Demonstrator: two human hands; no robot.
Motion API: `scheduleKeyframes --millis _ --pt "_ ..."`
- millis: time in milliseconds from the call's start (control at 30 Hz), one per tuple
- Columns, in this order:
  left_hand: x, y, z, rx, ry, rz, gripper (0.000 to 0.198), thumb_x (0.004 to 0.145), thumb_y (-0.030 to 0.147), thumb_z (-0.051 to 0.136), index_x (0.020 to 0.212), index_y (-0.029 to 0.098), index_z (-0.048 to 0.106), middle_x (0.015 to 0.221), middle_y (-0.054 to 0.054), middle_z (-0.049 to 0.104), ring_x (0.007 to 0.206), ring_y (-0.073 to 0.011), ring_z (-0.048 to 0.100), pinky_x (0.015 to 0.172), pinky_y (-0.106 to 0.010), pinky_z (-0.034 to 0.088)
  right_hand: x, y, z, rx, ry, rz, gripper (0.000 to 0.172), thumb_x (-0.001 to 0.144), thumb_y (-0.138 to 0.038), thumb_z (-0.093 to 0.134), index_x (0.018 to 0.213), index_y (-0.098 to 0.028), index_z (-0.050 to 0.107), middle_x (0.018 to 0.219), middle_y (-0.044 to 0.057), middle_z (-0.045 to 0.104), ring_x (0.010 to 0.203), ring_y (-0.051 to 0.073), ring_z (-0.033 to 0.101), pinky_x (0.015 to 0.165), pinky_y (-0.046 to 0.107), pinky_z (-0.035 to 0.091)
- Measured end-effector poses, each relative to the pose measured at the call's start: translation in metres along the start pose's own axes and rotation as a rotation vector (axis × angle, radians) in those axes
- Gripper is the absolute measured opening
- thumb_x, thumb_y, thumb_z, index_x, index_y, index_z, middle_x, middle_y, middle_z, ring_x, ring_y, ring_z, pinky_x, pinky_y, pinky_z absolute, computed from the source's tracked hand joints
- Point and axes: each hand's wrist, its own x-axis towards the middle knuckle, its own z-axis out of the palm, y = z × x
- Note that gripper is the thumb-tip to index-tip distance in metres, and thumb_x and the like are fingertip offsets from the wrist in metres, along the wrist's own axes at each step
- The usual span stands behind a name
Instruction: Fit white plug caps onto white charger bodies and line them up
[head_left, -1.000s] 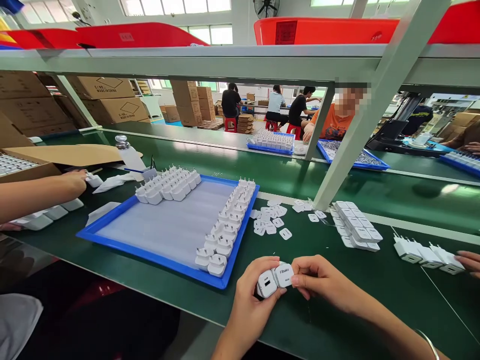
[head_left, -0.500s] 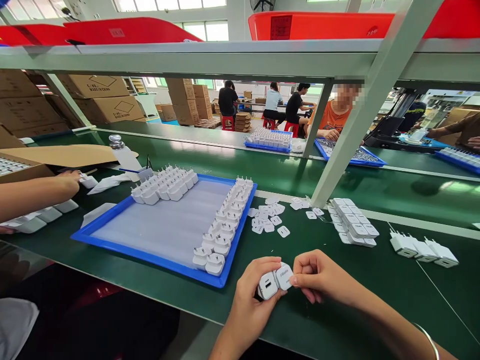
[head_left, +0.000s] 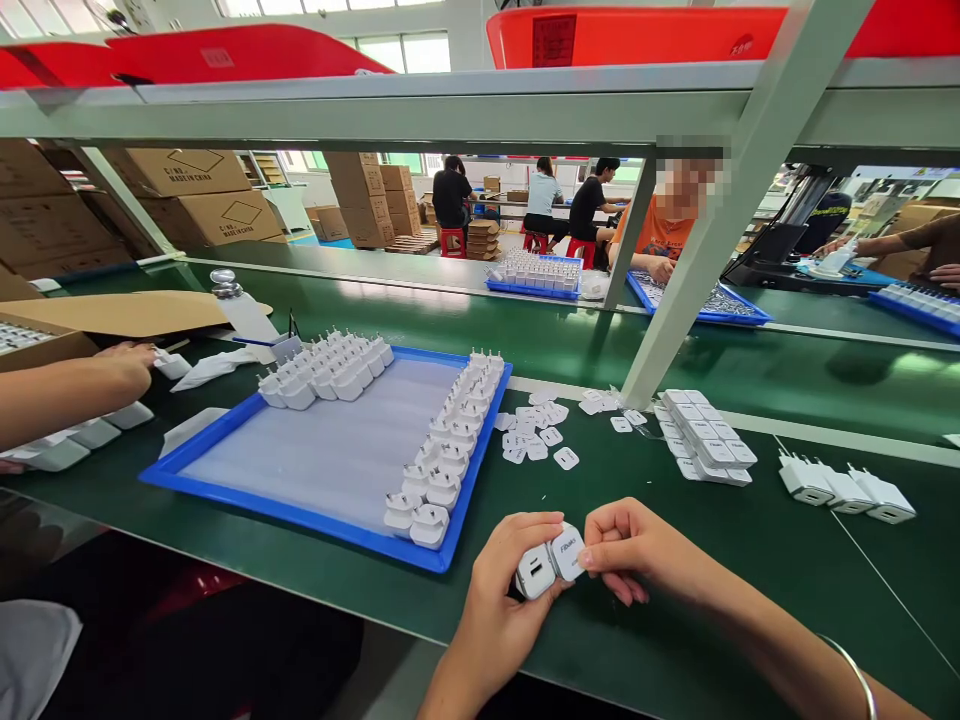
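My left hand (head_left: 504, 598) is closed around a white wall charger (head_left: 535, 573), its port face turned towards me. Against the charger's right side lies a white rounded-square cover plate (head_left: 568, 551) with a printed logo. My right hand (head_left: 621, 548) pinches the right edge of this plate between thumb and fingers. Loose cover plates (head_left: 534, 432) of the same shape are scattered on the bench beyond my hands. Left of them, white chargers (head_left: 442, 487) stand pins up in rows along two sides of a blue-rimmed tray (head_left: 300, 518).
To the right are a stack of white logo-faced chargers (head_left: 709, 440) and three chargers with pins (head_left: 847, 492). A slanted metal post (head_left: 694, 275) rises from the bench. A co-worker's arm (head_left: 75, 395) reaches in at left, near a cardboard box (head_left: 52, 350) and a bottle (head_left: 244, 305).
The view has shifted slightly. My hands keep nearly the same hold on the charger and the plate. The co-worker's hand at left has moved slightly.
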Motion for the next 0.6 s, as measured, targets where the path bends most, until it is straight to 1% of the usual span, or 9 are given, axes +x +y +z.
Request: scheduleKeyframes --millis 133,233,300,367,467,533,600 --pt "0.0 0.001 0.0 -0.001 0.0 0.006 0.039 0.085 0.012 0.068 0.119 0.03 0.058 0.12 -0.001 0.064 0.109 -0.0156 0.06 0.093 -0.029 0.05 0.002 0.001 0.003 0.016 0.007 0.023 0.033 0.07 -0.041 0.073 0.062 -0.014 0.055 0.042 -0.001 0.054 0.032 0.005 0.037 0.036 0.016 0.024" --pt "-0.001 0.002 -0.001 -0.009 0.004 -0.044 0.036 0.085 0.014 0.069 0.117 0.027 0.06 0.12 -0.004 0.065 0.109 -0.0172 0.062 0.093 -0.03 0.051 0.002 0.003 0.008 -0.027 0.057 0.019 0.04 0.071 -0.047 0.073 0.061 -0.016 0.05 0.04 -0.002 0.051 0.032 0.005 0.036 0.036 0.018 0.024" --pt "0.0 0.003 -0.001 -0.033 0.04 -0.082 0.036 0.083 0.015 0.071 0.116 0.026 0.061 0.119 -0.004 0.066 0.109 -0.0179 0.063 0.092 -0.029 0.052 0.002 0.005 0.011 -0.087 0.126 -0.026 0.042 0.073 -0.048 0.073 0.061 -0.017 0.046 0.04 -0.004 0.049 0.034 0.005 0.035 0.038 0.018 0.024" --pt "0.0 0.004 -0.001 -0.07 0.086 -0.126 0.036 0.081 0.016 0.074 0.113 0.026 0.063 0.118 -0.003 0.068 0.108 -0.0174 0.064 0.092 -0.027 0.052 0.001 0.006 0.015 -0.124 0.167 -0.097 0.04 0.077 -0.045 0.072 0.065 -0.016 0.047 0.045 -0.004 0.05 0.04 0.006 0.04 0.042 0.018 0.028" --pt "0.0 0.005 -0.001 -0.138 0.129 -0.192 0.035 0.078 0.018 0.077 0.11 0.026 0.065 0.113 -0.001 0.07 0.105 -0.0154 0.066 0.088 -0.022 0.054 0.002 0.007 0.02 -0.049 0.127 -0.16 0.037 0.08 -0.045 0.07 0.079 -0.017 0.046 0.058 -0.003 0.056 0.05 0.008 0.049 0.049 0.019 0.038" --pt "0.0 0.005 -0.001 -0.18 0.148 -0.216 0.034 0.077 0.019 0.078 0.108 0.026 0.066 0.111 -0.001 0.071 0.103 -0.0153 0.067 0.085 -0.021 0.055 0.003 0.008 0.024 0.018 0.096 -0.168 0.041 0.079 -0.047 0.071 0.087 -0.018 0.043 0.063 -0.004 0.057 0.051 0.009 0.052 0.05 0.02 0.043" --pt "0.0 0.005 0.0 -0.204 0.154 -0.221 0.032 0.076 0.019 0.079 0.105 0.024 0.067 0.111 -0.002 0.071 0.102 -0.0159 0.067 0.084 -0.021 0.055 0.005 0.011 0.027 0.043 0.09 -0.18 0.045 0.08 -0.051 0.07 0.092 -0.019 0.041 0.066 -0.005 0.057 0.049 0.009 0.053 0.048 0.021 0.045"
